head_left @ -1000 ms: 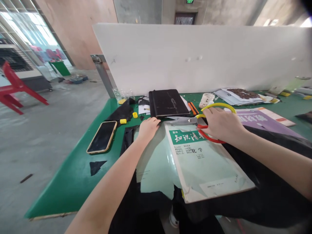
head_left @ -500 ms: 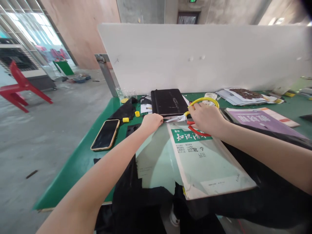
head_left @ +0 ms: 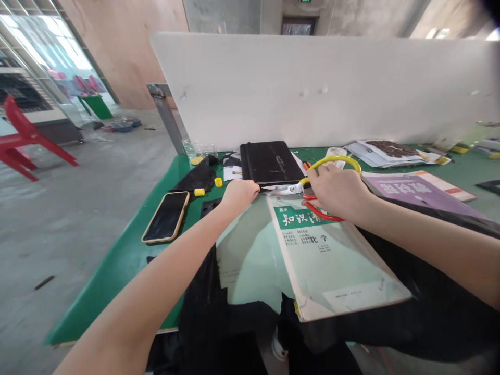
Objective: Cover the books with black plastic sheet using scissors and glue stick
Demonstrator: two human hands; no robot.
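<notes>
My right hand [head_left: 338, 194] grips a pair of scissors [head_left: 292, 189] with one yellow and one red handle loop. The blades point left, slightly parted, along the top edge of a green-and-white book [head_left: 339, 260]. My left hand [head_left: 241, 195] is closed in a pinch just left of the blade tips, on the far edge of a black sheet [head_left: 199, 307]; the exact contact is partly hidden. This sheet lies under the book and hangs over the table's near edge, its outline ragged. A pale green cover [head_left: 250, 255] is spread left of the book.
A black notebook [head_left: 269, 161] lies just beyond the blades. On the left are a phone [head_left: 166, 217], yellow caps [head_left: 199, 192] and a black scrap [head_left: 195, 174]. A purple book [head_left: 417, 192] lies right. A white partition [head_left: 312, 88] closes off the green table's [head_left: 113, 271] back.
The scissors and my right hand have shifted slightly right, and the blades look a little less covered by my left fingers. The whole view has moved slightly; both holds stay the same.
</notes>
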